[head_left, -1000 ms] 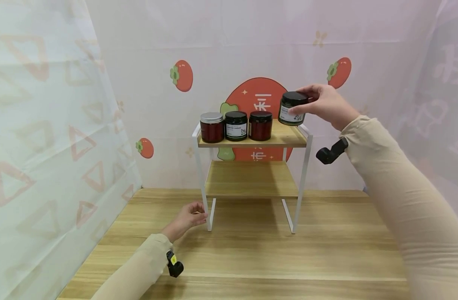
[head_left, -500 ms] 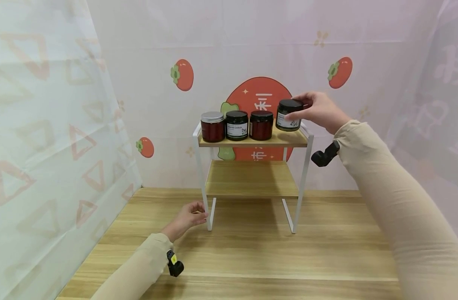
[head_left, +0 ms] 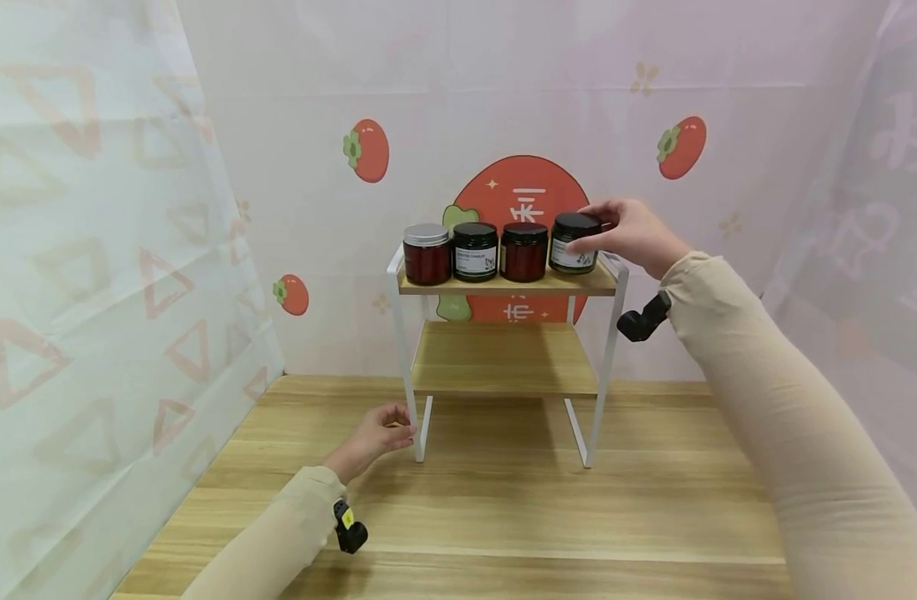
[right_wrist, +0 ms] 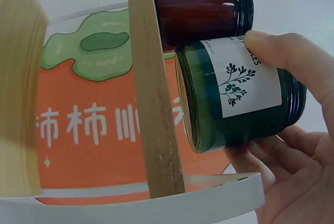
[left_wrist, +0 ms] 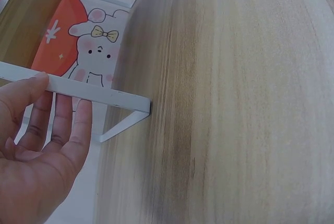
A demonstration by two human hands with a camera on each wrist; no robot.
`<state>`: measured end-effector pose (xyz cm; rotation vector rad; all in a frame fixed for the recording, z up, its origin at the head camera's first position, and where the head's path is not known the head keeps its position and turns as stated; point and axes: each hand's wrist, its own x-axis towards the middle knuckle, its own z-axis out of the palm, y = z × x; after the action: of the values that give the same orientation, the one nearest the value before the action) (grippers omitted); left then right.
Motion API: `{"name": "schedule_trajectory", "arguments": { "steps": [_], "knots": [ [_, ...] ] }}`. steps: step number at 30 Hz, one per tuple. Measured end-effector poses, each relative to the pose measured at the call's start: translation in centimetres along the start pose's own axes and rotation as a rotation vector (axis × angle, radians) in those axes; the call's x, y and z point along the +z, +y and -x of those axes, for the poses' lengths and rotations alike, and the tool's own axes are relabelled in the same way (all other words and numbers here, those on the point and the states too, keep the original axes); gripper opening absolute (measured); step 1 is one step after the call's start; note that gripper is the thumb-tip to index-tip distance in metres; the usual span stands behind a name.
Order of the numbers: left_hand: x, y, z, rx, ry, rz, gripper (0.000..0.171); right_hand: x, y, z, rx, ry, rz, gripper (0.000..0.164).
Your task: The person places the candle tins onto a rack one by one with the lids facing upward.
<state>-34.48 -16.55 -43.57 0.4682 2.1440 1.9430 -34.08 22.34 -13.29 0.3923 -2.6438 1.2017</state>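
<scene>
My right hand (head_left: 637,236) holds a green candle jar (right_wrist: 242,93) with a black lid and white plant-print label, thumb on the label and fingers behind. The jar is upright at the right end of the top board (head_left: 556,283) of a two-tier shelf rack, its base close over the wood. Left of it in a row stand a dark red jar with a black lid (head_left: 524,257), a labelled green jar with a black lid (head_left: 475,260) and a red jar with a silver lid (head_left: 427,262). My left hand (left_wrist: 47,140) pinches the rack's white left leg (left_wrist: 99,92) low down.
The rack's lower board (head_left: 503,358) sits between white metal legs. Under it lies the wood-grain table (head_left: 503,517). Behind hangs a backdrop (head_left: 458,83) printed with persimmons, and a patterned sheet (head_left: 128,292) borders the left side.
My right hand has lowered the green candle jar and brought it slightly left, down beside the dark red jar. The left hand stays at the rack's leg.
</scene>
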Motion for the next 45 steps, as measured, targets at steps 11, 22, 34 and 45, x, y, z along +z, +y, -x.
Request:
{"name": "schedule_trajectory", "arguments": {
  "steps": [11,22,34,45],
  "knots": [
    [0.24,0.11,0.16,0.000,0.008,-0.012,0.020,0.37,0.34,0.05,0.016,-0.017,-0.001,0.065],
    [0.21,-0.40,0.02,0.002,0.008,0.001,0.015,0.59,0.62,-0.06,0.022,-0.041,-0.012,0.067],
    [0.07,-0.39,0.01,0.008,0.001,-0.016,0.019,0.54,0.42,0.08,0.025,-0.046,-0.031,0.067],
    [0.01,-0.27,0.04,0.008,0.001,-0.016,0.019,0.64,0.37,-0.12,0.030,-0.055,-0.012,0.066]
  ]
}}
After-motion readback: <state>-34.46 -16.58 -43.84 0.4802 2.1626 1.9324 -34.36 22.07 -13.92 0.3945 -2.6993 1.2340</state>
